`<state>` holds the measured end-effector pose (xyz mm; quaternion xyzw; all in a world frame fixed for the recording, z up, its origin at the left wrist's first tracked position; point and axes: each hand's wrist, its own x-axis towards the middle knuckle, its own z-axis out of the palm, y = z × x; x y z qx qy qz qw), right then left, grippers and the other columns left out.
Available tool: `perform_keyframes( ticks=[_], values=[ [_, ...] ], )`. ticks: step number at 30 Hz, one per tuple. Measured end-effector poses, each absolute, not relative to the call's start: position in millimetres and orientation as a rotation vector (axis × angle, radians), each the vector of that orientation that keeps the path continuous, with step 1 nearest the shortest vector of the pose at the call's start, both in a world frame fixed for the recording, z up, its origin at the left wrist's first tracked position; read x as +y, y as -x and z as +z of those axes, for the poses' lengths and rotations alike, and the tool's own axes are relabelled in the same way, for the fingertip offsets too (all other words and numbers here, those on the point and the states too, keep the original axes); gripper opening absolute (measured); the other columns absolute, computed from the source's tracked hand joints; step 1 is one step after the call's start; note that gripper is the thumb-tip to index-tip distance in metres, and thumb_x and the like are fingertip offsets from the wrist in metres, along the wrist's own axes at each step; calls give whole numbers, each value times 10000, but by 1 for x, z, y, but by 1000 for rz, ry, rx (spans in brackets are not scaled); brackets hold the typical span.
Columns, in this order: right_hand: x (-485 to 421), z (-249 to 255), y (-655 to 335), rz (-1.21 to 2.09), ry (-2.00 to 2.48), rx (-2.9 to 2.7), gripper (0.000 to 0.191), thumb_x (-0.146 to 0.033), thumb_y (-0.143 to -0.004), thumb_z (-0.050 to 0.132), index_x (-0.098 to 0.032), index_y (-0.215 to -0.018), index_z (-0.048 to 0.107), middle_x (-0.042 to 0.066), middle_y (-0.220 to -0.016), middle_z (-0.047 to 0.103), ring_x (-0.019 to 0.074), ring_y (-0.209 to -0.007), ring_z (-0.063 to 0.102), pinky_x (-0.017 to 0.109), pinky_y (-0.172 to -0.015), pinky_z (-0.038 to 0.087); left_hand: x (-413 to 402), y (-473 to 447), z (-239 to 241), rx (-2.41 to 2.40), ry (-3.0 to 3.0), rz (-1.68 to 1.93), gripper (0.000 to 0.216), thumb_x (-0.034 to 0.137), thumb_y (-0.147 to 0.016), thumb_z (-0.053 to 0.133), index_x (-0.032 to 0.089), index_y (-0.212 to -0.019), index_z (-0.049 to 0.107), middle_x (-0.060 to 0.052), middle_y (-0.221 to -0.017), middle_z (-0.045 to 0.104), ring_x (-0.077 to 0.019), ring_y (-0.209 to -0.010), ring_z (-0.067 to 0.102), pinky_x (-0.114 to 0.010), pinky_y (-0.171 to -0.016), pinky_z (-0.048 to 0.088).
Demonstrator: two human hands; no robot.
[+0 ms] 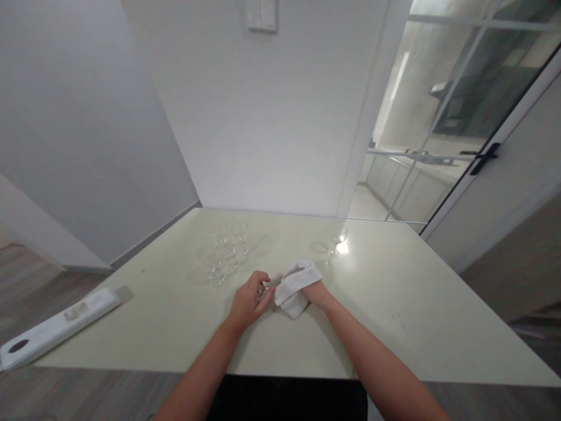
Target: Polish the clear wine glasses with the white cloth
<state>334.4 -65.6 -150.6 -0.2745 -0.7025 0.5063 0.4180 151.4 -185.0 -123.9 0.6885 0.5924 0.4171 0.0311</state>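
My left hand (249, 299) is closed round a clear glass (265, 286) that shows only in part between the two hands. My right hand (316, 292) is wrapped in a white cloth (294, 285) and presses it against that glass. Both hands hover low over the pale table (394, 327), near its middle. Behind my left hand stands a cluster of several clear stemmed glasses (225, 252). One more stemmed glass (337, 241) stands alone behind the cloth, to the right.
A long white board (56, 327) with a dark hole lies over the table's left front corner. A white wall rises behind the table, and a glass door with a black handle (482, 158) stands at the right.
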Motion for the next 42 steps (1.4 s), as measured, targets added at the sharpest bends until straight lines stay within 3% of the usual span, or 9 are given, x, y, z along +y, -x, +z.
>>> perform_keyframes(
  ticks=[3,7,12,18,25,33,42],
  values=[
    [-64,-153,-333,1295,673,-1789,250,-462,-703,676,-220,-758,706,62,-864,738,231,-839,688,455,-887,532,-185,-150,-123,1875,-2018,1178,174,374,-900,465,207,-920,507,10,-737,583,-132,-598,534,-241,-596,412],
    [-70,-148,-333,1379,640,-1839,220,-431,-683,693,-219,-739,712,30,-809,733,202,-788,683,420,-850,546,-181,-147,-124,1930,-1869,1233,232,393,-924,376,212,-865,508,12,-682,573,-154,-604,545,-254,-593,397],
    [-85,-134,-333,1376,497,-1943,250,-363,-708,702,-199,-894,730,37,-866,726,190,-798,674,373,-817,557,-178,-143,-128,1974,-1731,1152,320,443,-947,302,232,-778,474,20,-590,543,-180,-568,562,-268,-562,372],
    [-87,-125,-335,1172,467,-1955,254,-337,-774,655,-208,-988,702,48,-978,704,205,-929,656,380,-929,503,-178,-143,-128,2039,-1736,1087,322,441,-950,305,232,-773,476,7,-607,571,-193,-597,582,-266,-557,348],
    [-78,-141,-334,1178,468,-1914,286,-407,-853,558,-204,-1003,691,68,-1026,707,237,-1008,639,377,-926,487,-179,-145,-128,2070,-1779,1011,313,452,-964,294,231,-832,473,9,-635,571,-192,-604,577,-265,-571,345],
    [-60,-142,-337,1005,776,-1701,275,-413,-854,499,-192,-832,662,76,-904,707,206,-870,618,357,-883,474,-181,-151,-130,2020,-1767,1163,265,420,-963,281,234,-880,450,19,-645,546,-188,-579,559,-268,-572,354],
    [-72,-116,-332,1159,679,-1756,283,-291,-835,487,-158,-799,734,28,-771,707,171,-765,603,262,-725,472,-182,-150,-131,2115,-1657,1357,266,405,-971,282,231,-871,456,18,-660,550,-179,-604,574,-270,-600,384]
  ],
)
